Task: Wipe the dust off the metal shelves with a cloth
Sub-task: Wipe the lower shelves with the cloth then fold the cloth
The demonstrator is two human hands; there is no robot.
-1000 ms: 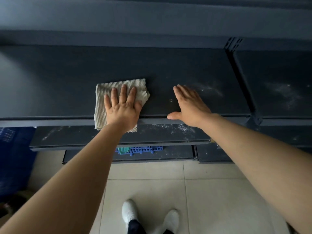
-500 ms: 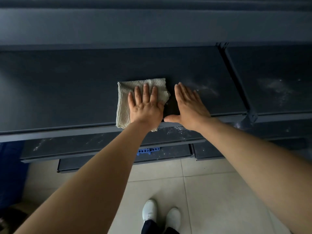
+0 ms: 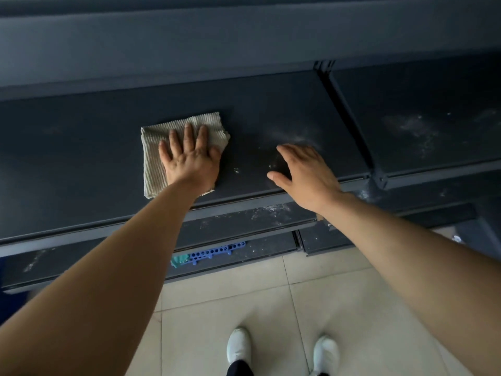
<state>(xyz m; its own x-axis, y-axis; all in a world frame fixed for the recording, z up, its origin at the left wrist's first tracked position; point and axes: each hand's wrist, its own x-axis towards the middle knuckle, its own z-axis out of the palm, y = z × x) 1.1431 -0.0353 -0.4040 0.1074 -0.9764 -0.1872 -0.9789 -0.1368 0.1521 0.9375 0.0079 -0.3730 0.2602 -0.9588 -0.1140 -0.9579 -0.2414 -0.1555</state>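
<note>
Now our left hand [image 3: 189, 161] presses flat on the beige ribbed cloth [image 3: 173, 139]; white dust patch [image 3: 295, 137] lies rightward, beside our open, empty right hand [image 3: 303, 175].

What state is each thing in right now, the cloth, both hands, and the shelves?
cloth: folded, flat on the shelf, pressed under the left hand.
left hand: open, palm down on the cloth.
right hand: open, bare, at the shelf's front edge.
top shelf: dust patch by the right hand.
right shelf: dusty.
lower shelf: dusty.
</note>
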